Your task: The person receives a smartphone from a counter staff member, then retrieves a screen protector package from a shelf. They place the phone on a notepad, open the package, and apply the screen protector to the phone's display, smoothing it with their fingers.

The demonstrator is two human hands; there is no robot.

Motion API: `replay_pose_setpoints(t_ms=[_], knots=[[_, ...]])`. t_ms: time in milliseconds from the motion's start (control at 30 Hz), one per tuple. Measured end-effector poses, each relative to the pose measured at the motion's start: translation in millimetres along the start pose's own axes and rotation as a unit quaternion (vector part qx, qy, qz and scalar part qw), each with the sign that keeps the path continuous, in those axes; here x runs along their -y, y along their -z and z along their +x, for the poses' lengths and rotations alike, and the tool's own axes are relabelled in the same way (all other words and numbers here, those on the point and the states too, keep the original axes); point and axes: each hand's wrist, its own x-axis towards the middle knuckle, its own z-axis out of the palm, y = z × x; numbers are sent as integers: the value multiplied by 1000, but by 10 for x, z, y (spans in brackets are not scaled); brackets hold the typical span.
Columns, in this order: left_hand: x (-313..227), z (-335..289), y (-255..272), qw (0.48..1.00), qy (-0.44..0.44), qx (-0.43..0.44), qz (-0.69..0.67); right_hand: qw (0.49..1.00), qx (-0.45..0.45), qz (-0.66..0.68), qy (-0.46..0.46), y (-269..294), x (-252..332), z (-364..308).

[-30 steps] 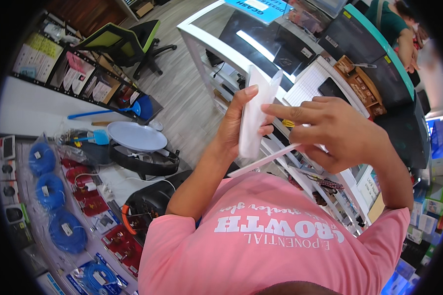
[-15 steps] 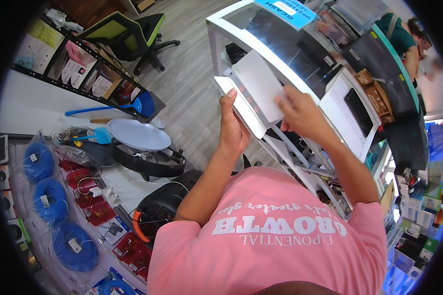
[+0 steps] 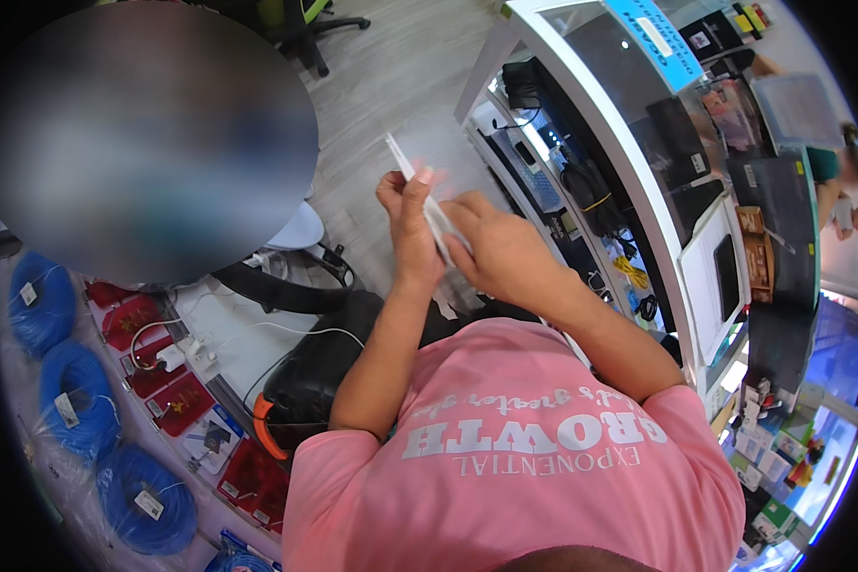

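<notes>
Held over the floor just ahead of my body is a flat white box-like piece (image 3: 438, 221), turned nearly edge-on. My left hand (image 3: 414, 234) is closed on its near-left side, the thumb along the top. From the right, my right hand (image 3: 505, 250) grips the other side, fingers bent around the lower end and smeared a little by motion. Beyond the piece, a pale see-through shape with reddish marks (image 3: 439, 157) is too blurred to name. What lies between the white layers is hidden.
A white-framed glass counter (image 3: 596, 100) stands at right, a notebook with a black phone (image 3: 725, 276) beyond it. Blue cable coils (image 3: 78, 400) and red packs (image 3: 183, 405) lie at left. A black case (image 3: 310, 396) is by my left arm. A blurred patch hides the upper left.
Both hands have come lower and closer together. The two white parts, spread apart before, now lie nearly flat against each other. The view has turned, showing more of the counter's shelves.
</notes>
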Motion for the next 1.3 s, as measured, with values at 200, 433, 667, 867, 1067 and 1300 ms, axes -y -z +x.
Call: replay_pose_setpoints(t_ms=[200,433,667,867,1067,1300], knots=[[120,358,662,997,-1,-65,-30,922,51,371,-95,-99,-476,337],[652,495,1515,979,14,-54,-198,810,17,439,-388,-2754,-3114,764],[1846,632,2333,925,64,-68,-369,872,425,-128,-206,-5151,-5030,133],[2518,546,2703,937,91,-126,-314,812,510,-195,-204,-6052,-5756,505],[2856,575,3107,942,78,-97,-313,790,511,-297,-161,-6711,-6294,444],[2945,621,3267,952,87,-96,-276,816,481,-285,-150,-7026,-6723,235]])
